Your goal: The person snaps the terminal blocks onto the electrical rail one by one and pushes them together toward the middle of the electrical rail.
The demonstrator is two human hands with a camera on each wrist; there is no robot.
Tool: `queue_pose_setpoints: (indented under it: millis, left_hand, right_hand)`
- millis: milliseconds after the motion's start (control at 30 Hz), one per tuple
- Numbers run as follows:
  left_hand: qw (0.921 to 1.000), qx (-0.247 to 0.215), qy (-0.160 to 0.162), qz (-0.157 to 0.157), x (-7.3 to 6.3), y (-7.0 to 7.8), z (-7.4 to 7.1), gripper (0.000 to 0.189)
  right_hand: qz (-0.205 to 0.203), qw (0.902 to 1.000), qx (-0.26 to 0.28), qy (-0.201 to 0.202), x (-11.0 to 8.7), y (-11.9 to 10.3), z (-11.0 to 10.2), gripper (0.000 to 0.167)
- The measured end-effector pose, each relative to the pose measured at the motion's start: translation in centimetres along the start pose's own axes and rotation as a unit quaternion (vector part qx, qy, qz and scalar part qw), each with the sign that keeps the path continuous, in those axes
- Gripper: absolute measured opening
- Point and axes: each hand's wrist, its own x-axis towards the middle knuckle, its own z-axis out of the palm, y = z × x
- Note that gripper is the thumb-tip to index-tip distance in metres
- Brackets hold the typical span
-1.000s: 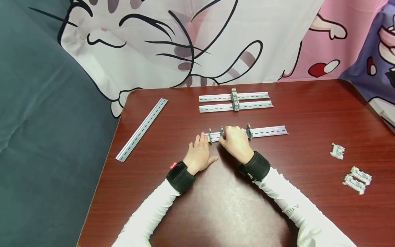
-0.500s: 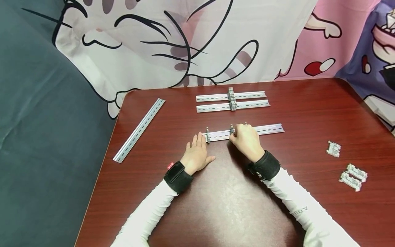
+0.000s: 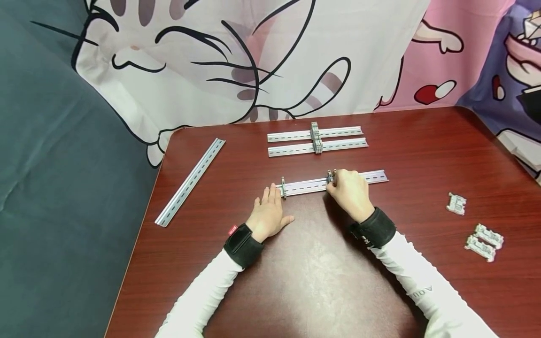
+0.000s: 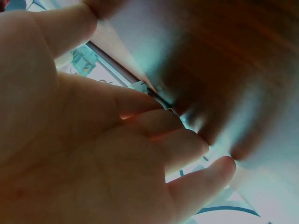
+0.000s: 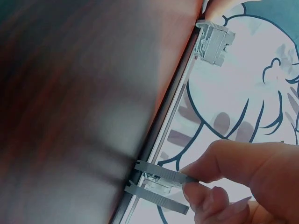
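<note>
A slotted metal DIN rail (image 3: pixel 310 186) lies crosswise in front of both hands. My left hand (image 3: pixel 267 213) rests with straight fingers at the rail's left end, beside a grey terminal block (image 3: pixel 283 188) standing on the rail. Farther right, my right hand (image 3: pixel 350 193) pinches another terminal block (image 5: pixel 163 172) between thumb and fingers. That block sits on the rail, close beside a third terminal block (image 5: pixel 159 199), with a narrow gap between them in the right wrist view. In the head view, the right hand partly hides this pair.
Behind, two parallel DIN rails (image 3: pixel 291 151) carry a cluster of terminal blocks (image 3: pixel 316 138) across them. A bare DIN rail (image 3: pixel 190 182) lies slanted at the left. Several loose white-grey pieces (image 3: pixel 483 242) lie on the table at right. A printed curtain (image 3: pixel 169 94) hangs behind the table.
My right hand has moved to the right along the rail, bringing its terminal block close to the third one. My left hand has stayed at the rail's left end.
</note>
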Motion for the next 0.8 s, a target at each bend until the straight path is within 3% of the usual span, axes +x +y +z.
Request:
queue_pose_setpoints:
  millis: [533,700,800]
  left_hand:
    - [0.9999,0.006,0.006,0.005,0.3,-0.2,-0.1,0.087]
    - [1.0,-0.003,0.004,0.006,0.1,-0.1,0.0,0.087]
    - [1.0,0.0,0.008,0.005,0.1,0.0,0.0,0.087]
  right_hand:
    - [0.038,0.9985,-0.02,0.033,0.1,0.1,-0.3,0.035]
    - [0.021,0.9992,-0.018,0.028,-0.2,-0.5,-0.4,0.036]
    - [-0.013,0.9999,-0.009,0.006,-0.3,-1.8,-0.3,0.035]
